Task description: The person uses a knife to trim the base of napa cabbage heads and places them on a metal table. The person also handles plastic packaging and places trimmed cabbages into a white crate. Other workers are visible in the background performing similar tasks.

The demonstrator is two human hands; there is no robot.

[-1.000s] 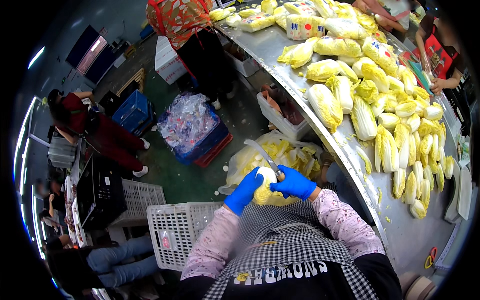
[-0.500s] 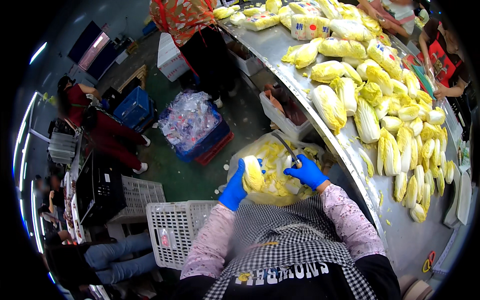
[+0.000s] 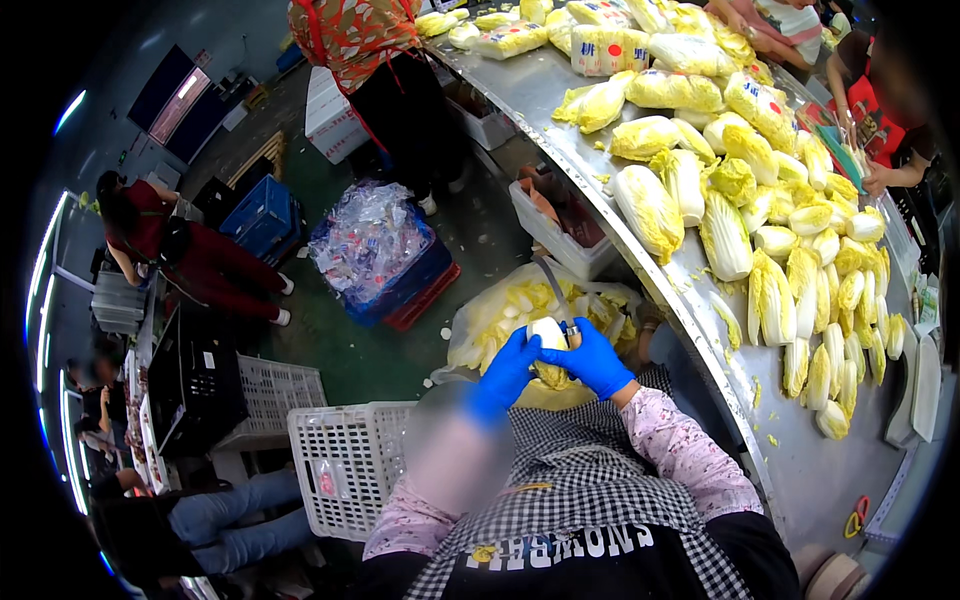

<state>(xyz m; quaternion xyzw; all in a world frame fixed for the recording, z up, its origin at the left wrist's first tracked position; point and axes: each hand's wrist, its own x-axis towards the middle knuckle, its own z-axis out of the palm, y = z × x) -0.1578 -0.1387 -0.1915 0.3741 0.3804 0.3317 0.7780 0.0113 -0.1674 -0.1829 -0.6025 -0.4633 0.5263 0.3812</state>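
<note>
My left hand, in a blue glove, is closed around a small napa cabbage with its white base turned up. My right hand, gloved the same way, grips a knife with a long narrow blade pointing away from me. Its fingers meet the cabbage beside the left hand's; part of the handle is hidden in them. Just below and beyond both hands, a large clear plastic bag holds yellow leaves and white trimmings.
To the right, a metal table bears a heap of napa cabbages, some wrapped. A white crate is at my left, with a blue crate of plastic wrap farther off. Red-handled scissors lie on the table. Several people stand around.
The cabbage has been turned base-up and brought rightward to the right hand. Both hands now meet at it, the knife still in the right one.
</note>
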